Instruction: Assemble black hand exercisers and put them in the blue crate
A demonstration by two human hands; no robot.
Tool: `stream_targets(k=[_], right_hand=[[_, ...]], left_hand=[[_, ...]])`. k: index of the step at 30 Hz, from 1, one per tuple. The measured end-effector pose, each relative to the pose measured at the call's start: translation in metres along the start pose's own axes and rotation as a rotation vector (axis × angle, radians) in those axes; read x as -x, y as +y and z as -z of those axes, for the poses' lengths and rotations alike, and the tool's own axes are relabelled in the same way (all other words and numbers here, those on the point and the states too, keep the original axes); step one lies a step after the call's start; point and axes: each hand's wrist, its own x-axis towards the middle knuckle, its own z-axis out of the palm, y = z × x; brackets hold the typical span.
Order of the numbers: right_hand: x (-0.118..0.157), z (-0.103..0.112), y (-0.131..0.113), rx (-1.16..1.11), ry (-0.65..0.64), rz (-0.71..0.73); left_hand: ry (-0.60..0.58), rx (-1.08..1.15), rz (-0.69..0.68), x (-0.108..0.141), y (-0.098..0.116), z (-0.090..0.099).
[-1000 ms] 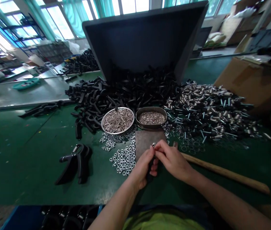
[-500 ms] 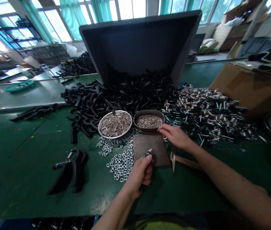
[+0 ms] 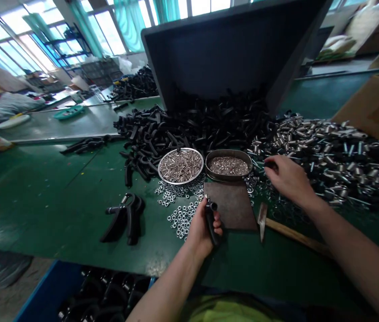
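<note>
My left hand (image 3: 202, 228) is closed around a black handle (image 3: 212, 226) that has a small metal piece at its top end. It hovers by the left edge of a dark metal plate (image 3: 231, 205). My right hand (image 3: 291, 179) pinches a small black part (image 3: 271, 165), mostly hidden by the fingers, at the near left side of a heap of springs, bolts and black knobs (image 3: 330, 156). Left of my hands, an assembled black hand grip (image 3: 127, 219) with a spring stands on the green table.
A round dish of metal pins (image 3: 180, 166) and an oval tin of small metal parts (image 3: 228, 165) sit behind the plate. Loose nuts (image 3: 182, 219) lie left of it, a hammer (image 3: 290, 230) right. Black handles (image 3: 149, 134) spill from a grey bin (image 3: 229, 53). A blue crate (image 3: 46, 290) stands below.
My right hand has moved from beside the oval tin to the heap on the right and now pinches a black part. My left hand has turned, showing the black handle. The view has swung left.
</note>
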Motion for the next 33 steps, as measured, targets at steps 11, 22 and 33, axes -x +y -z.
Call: stream_targets(k=[11, 22, 33], right_hand=[[0.085, 0.007, -0.094, -0.444, -0.069, 0.577], [0.088, -0.013, -0.101, -0.423, 0.01, 0.562], [0.084, -0.013, -0.101, -0.443, -0.164, 0.338]], left_hand=[[-0.105, 0.051, -0.153, 0.006, -0.014, -0.013], [-0.021, -0.073, -0.433, 0.008, -0.018, -0.01], [-0.005, -0.397, -0.638, 0.011, -0.016, -0.004]])
